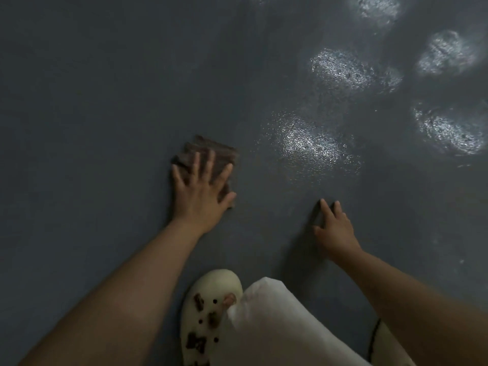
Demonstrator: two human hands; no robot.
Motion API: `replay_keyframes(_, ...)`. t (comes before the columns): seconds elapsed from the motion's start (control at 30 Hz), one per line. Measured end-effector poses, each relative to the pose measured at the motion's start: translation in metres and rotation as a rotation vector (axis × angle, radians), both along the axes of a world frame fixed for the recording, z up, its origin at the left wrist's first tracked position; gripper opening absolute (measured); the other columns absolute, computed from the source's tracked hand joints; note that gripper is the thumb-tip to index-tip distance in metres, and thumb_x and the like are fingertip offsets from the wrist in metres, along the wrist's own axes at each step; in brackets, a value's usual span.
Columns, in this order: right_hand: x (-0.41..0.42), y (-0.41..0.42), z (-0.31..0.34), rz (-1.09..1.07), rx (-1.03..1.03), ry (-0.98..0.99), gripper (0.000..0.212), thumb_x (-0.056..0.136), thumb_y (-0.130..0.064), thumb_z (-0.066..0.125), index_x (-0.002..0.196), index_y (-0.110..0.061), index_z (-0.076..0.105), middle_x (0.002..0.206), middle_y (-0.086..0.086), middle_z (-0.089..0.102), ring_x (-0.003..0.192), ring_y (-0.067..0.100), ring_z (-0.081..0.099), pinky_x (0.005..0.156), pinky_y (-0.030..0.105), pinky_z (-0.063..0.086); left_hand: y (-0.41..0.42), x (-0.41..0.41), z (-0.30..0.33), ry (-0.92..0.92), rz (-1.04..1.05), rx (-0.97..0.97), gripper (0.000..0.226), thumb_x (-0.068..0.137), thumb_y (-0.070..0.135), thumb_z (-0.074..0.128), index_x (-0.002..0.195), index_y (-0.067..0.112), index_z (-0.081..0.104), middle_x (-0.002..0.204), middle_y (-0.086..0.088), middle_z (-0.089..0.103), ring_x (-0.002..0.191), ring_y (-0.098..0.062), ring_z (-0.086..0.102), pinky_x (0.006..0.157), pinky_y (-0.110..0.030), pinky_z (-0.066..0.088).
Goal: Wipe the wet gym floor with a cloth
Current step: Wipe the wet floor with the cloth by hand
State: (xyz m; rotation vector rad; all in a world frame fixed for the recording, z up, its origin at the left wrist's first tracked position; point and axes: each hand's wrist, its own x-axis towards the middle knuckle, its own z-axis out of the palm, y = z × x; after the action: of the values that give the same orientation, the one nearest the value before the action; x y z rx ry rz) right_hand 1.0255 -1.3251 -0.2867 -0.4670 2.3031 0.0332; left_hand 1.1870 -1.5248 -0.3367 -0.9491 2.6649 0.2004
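- The left hand [202,192] lies flat on a brown cloth [208,157], fingers straight and spread wide, palm down; it presses the cloth to the floor rather than gripping it.
- The cloth looks folded into a rough square. Its far edge and right-hand corner show beyond the fingertips, and a small strip shows below the thumb.
- The cloth sits on the dark grey gym floor [92,101], a little left of the middle of the view and just left of the nearest wet patch.
- The right hand [335,228] is held low over the floor, well apart from the cloth, with nothing in it. Its fingers are extended and slightly parted; the fingertips seem to touch the floor, though the dim light makes that hard to confirm.
- Shiny wet patches [309,140] gleam to the right of the cloth, the nearest one between the two hands and farther out.
- More glistening patches lie toward the upper right, spaced apart from one another, each with a grainy sparkle on the textured surface.
- The floor to the left of the cloth looks matte and even in tone.
- At the bottom, a pale clog-style shoe [208,313] with dark decorations stands on the floor between the two forearms.
- A light-coloured trouser leg [269,326] covers the right side of that shoe.
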Motion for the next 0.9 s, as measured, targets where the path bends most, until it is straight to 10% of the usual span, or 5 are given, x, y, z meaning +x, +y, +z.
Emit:
replay_keyframes(0.33,0.012,0.002,-0.002,-0.001,-0.026,0.033,0.071,0.094,-0.013,0.045,0.152,-0.020,0.003,0.159,0.010,-0.008,0.146,0.032,-0.001,0.116,0.034,0.006,0.047,0.047,0.013,-0.045,0.602,0.099,0.064,0.098,0.050,0.024,0.152,0.027,-0.001,0.158,-0.013,-0.011,0.144,-0.036,-0.011,0.111,-0.060,-0.002)
replay_keyframes(0.53,0.010,0.003,-0.001,-0.008,-0.049,0.016,0.070,0.094,-0.012,0.044,0.152,-0.019,0.005,0.159,0.010,-0.005,0.146,0.031,0.000,0.116,0.033,0.006,0.119,-0.016,0.014,0.069,0.039,0.213,0.065,0.083,0.050,0.052,0.143,0.031,0.038,0.154,-0.012,0.019,0.142,-0.035,0.019,0.109,-0.053,0.005)
replay_keyframes(0.63,0.006,0.009,-0.002,0.036,-0.054,0.017,0.069,0.095,-0.012,0.045,0.152,-0.020,0.007,0.159,0.010,-0.004,0.146,0.030,0.002,0.115,0.032,0.008,0.131,-0.028,0.012,-0.038,-0.277,0.317,0.068,0.097,0.050,0.035,0.151,0.032,-0.003,0.148,-0.003,-0.031,0.140,-0.027,-0.026,0.109,-0.051,-0.017)
replay_keyframes(0.9,0.005,0.019,-0.002,0.115,-0.033,0.036,0.069,0.094,-0.012,0.045,0.152,-0.022,0.008,0.159,0.007,-0.004,0.146,0.025,0.002,0.117,0.037,0.014,0.050,0.020,0.011,-0.101,-0.183,0.138,0.086,0.086,0.069,0.025,0.146,0.026,-0.020,0.140,0.004,-0.039,0.137,-0.020,-0.031,0.107,-0.050,-0.019)
